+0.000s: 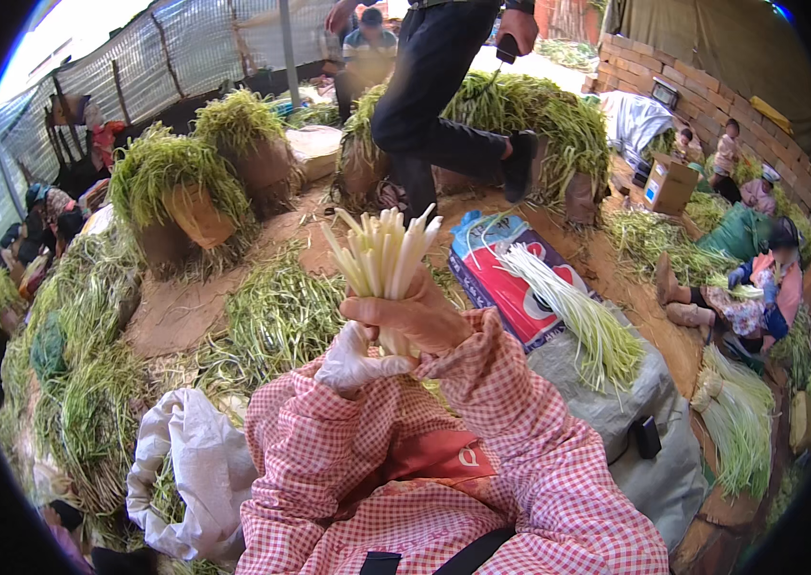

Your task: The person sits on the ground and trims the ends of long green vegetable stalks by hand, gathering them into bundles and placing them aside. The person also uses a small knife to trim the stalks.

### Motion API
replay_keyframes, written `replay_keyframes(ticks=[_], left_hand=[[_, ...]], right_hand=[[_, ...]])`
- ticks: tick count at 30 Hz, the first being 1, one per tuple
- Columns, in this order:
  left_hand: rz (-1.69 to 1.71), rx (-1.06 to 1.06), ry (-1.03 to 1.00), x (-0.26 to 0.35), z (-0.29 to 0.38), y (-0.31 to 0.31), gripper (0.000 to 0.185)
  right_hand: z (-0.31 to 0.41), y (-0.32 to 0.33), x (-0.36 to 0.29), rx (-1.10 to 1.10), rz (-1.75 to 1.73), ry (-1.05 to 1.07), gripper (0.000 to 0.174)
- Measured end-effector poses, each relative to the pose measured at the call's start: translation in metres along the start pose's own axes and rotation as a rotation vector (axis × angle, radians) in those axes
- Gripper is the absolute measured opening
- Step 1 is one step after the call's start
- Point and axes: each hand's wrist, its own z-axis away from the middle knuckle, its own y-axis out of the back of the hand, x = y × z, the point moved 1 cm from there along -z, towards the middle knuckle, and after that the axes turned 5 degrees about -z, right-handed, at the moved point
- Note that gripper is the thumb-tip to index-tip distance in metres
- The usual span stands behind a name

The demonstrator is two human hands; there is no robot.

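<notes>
A bunch of pale plant stalks (384,251) stands upright between my hands, its cut ends fanned at the top. My bare right hand (413,309) is wrapped round the stalks. Below it, my left hand (359,363), in a whitish glove, closes round the lower part of the same bunch. The lower ends are hidden behind my hands and sleeves. To the right, a bundle of long white-and-green stalks (578,316) lies across a red and blue printed plastic package (506,273), which rests by a grey sack (643,424).
Loose green stalks (280,316) lie ahead on the ground. An open white woven sack (193,474) is at left. A person in dark trousers (441,93) stands just ahead. Another person (765,287) sits at right near a large stalk bundle (736,417). Greens-topped containers (262,165) stand behind.
</notes>
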Motion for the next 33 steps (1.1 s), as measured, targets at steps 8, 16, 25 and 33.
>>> replay_keyframes(ticks=[8,16,25,33], left_hand=[[-0.074,0.002,0.084,-0.005,-0.025,0.005,0.057],[0.137,0.362,-0.114,-0.013,-0.022,-0.006,0.02],[0.158,0.574,-0.283,-0.029,-0.05,-0.035,0.014],[-0.013,0.467,0.06,-0.017,-0.023,-0.013,0.011]], right_hand=[[-0.018,0.002,-0.016,-0.168,0.125,-0.157,0.021],[-0.019,0.061,-0.007,-0.258,0.242,-0.087,0.101],[-0.002,0.015,0.024,0.194,0.389,0.144,0.084],[0.016,0.043,0.001,0.515,0.675,0.438,0.023]])
